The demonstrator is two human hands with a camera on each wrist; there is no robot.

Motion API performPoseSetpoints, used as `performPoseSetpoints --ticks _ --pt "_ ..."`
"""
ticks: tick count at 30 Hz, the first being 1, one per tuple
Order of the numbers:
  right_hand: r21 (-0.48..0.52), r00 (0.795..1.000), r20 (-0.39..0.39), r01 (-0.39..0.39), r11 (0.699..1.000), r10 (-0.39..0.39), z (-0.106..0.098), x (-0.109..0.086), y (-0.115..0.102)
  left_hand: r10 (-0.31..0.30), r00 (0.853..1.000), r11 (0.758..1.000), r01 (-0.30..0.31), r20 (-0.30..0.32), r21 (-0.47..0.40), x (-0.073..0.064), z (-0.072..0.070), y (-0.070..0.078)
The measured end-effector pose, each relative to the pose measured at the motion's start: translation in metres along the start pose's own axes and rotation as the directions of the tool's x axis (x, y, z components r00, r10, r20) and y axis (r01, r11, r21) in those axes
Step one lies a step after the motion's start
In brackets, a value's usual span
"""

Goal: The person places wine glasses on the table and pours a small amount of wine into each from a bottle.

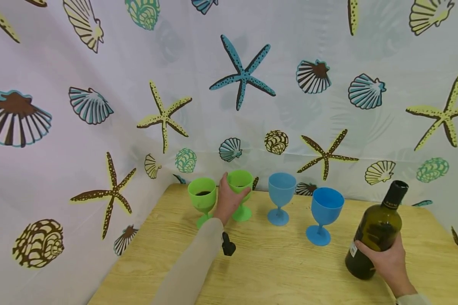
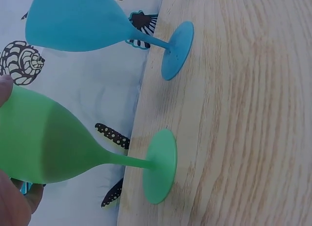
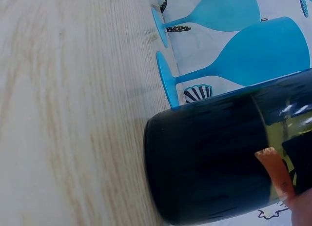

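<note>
1. Slightly left of the lower centre, the left hand (image 1: 230, 200) curls thumb and fingers round the bowl of the right-hand green goblet (image 1: 242, 182), standing on the wooden table (image 1: 267, 271).
2. At lower right, the right hand (image 1: 390, 259) grips the dark wine bottle (image 1: 379, 226), its neck pointing to the upper right.
3. Between goblet and bottle, and so in the way, stand a light blue goblet (image 1: 281, 189) near the centre and a deeper blue goblet (image 1: 327, 206) right of it.
4. The left-hand green goblet (image 1: 201, 199), holding dark liquid (image 1: 203, 193), is just left of the left hand; the sleeve (image 1: 198, 258) comes close below its foot.
5. A shell-and-starfish curtain (image 1: 198, 51) fills the upper frame.
</note>
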State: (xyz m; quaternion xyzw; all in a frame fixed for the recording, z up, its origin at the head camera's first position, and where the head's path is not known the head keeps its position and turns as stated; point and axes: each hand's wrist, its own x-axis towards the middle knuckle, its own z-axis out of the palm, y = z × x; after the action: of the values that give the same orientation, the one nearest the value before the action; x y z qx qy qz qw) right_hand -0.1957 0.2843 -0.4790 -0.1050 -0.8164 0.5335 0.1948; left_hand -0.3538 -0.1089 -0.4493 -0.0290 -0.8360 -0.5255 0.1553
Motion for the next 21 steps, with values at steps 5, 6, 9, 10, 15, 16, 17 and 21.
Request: performPoseSetpoints --ticks 5,6,9,10,15,16,17,21 --pt "-0.004 1.0 0.001 -0.012 1.0 0.012 0.0 -0.001 0.0 0.02 1.0 1.0 -0.02 0.0 0.016 -0.005 0.0 0.003" --pt "-0.002 1.0 0.002 -0.012 1.0 0.012 0.0 -0.001 0.0 0.026 1.0 0.999 -0.026 -0.004 0.022 -0.007 0.0 0.003" --pt "0.0 1.0 0.009 -0.017 1.0 0.017 0.0 -0.002 -0.001 0.054 0.998 0.998 -0.053 -0.021 0.041 -0.012 -0.001 0.005" --pt "0.0 1.0 0.011 -0.019 1.0 0.019 0.0 -0.002 -0.001 0.064 0.998 0.997 -0.063 -0.028 0.051 -0.014 -0.001 0.006" --pt "0.0 1.0 0.005 -0.028 1.0 0.028 0.0 -0.002 -0.003 0.119 0.991 0.988 -0.113 -0.062 0.101 -0.024 -0.001 0.009" --pt "-0.001 1.0 0.002 -0.029 1.0 0.029 0.0 -0.002 -0.003 0.132 0.989 0.986 -0.124 -0.07 0.11 -0.026 0.0 0.01" --pt "0.0 1.0 0.001 -0.028 1.0 0.028 0.0 -0.002 -0.002 0.143 0.986 0.984 -0.133 -0.08 0.117 -0.029 0.0 0.01" --pt "0.006 1.0 0.002 -0.031 1.0 0.031 0.0 -0.001 -0.001 0.195 0.974 0.974 -0.179 -0.113 0.141 -0.043 0.003 0.013"
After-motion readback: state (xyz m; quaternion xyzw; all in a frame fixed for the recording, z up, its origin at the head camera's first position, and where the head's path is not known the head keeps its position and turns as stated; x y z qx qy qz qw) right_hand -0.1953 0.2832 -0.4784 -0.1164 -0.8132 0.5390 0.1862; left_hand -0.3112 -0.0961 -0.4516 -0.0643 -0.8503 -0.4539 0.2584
